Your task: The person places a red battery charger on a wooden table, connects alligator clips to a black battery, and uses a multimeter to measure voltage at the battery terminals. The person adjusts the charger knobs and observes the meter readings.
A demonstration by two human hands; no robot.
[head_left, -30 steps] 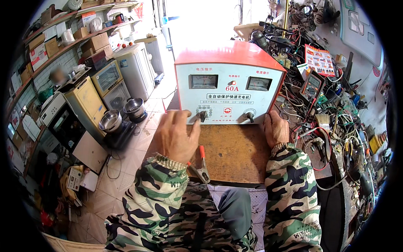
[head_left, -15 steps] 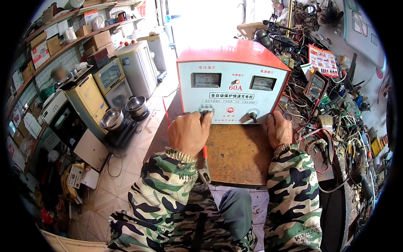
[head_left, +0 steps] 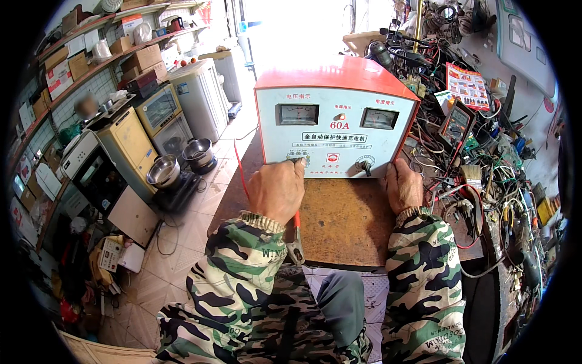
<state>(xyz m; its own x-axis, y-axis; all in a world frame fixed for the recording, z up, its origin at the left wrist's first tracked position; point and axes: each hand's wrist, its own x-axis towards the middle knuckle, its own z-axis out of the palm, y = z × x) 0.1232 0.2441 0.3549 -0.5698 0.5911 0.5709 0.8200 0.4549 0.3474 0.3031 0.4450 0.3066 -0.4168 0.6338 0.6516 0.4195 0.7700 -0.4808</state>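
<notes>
Sitting at the middle of the counter [head_left: 345, 224], a boxy charger unit [head_left: 333, 115] with a red top and a pale front panel faces the person, carrying 2 small dial meters along its upper face and 2 knobs along its lower edge. At 9 o'clock of the panel's lower edge, the left hand [head_left: 276, 191] is curled with its fingertips pressed against the left knob [head_left: 297, 159], loosely closed around it rather than spread flat. At 3 o'clock, the right hand [head_left: 404, 187] rests against the lower right corner of the unit, fingers bent and touching the casing just beside the right knob [head_left: 364, 166]; whether it actually grips anything cannot be told. Both forearms wear camouflage sleeves. A red-handled tool [head_left: 295, 233] lies on the counter under the left wrist, partly hidden. At 3 o'clock of the charger, a dense tangle of wires [head_left: 491, 182] and a handheld meter [head_left: 458, 121] crowd the bench. At 9 o'clock, well apart on the floor, stand metal pots [head_left: 163, 171] and a yellow cabinet [head_left: 130, 145].
</notes>
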